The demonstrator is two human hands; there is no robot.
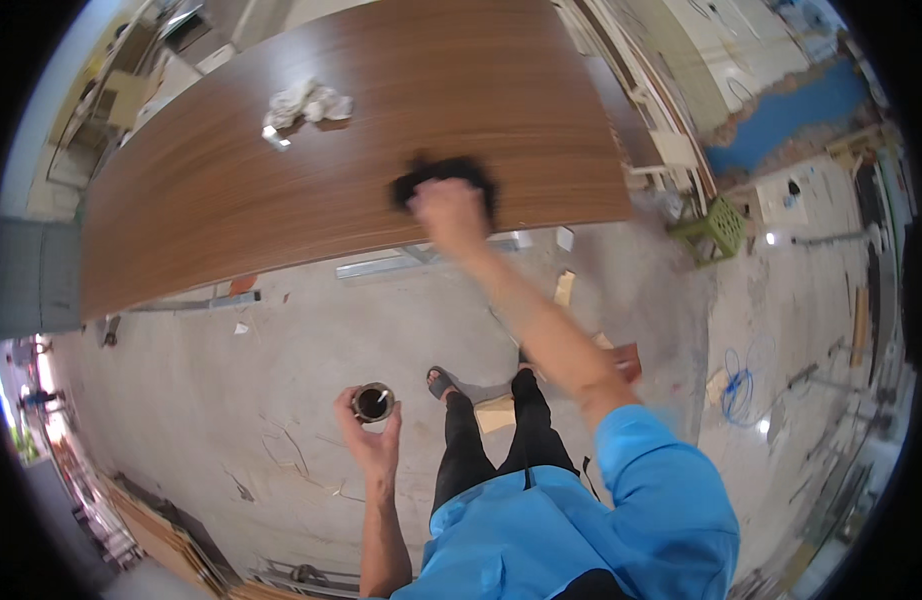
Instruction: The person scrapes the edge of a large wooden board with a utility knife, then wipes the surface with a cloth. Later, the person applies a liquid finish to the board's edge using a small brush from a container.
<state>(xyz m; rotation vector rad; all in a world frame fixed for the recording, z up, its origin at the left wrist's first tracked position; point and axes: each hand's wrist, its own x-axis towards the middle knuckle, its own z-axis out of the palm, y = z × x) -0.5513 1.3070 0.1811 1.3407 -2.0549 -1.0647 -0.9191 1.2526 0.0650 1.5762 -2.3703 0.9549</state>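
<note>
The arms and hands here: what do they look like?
They're a person's: left hand and right hand are ungloved, and the forearms are bare. The right sleeve is short and bright blue; the left one can't be made out.

grn stool [719, 230], blu cord [739, 381] on flr [321, 345]

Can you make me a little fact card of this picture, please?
Surface: shiny brown wood-grain board
Left hand: holds a round open jar, dark inside
Right hand: holds a blurred, black, cloth-like wad at the board
Also on board: crumpled white cloth or paper
Floor, right: green plastic stool; coiled blue cable
</note>
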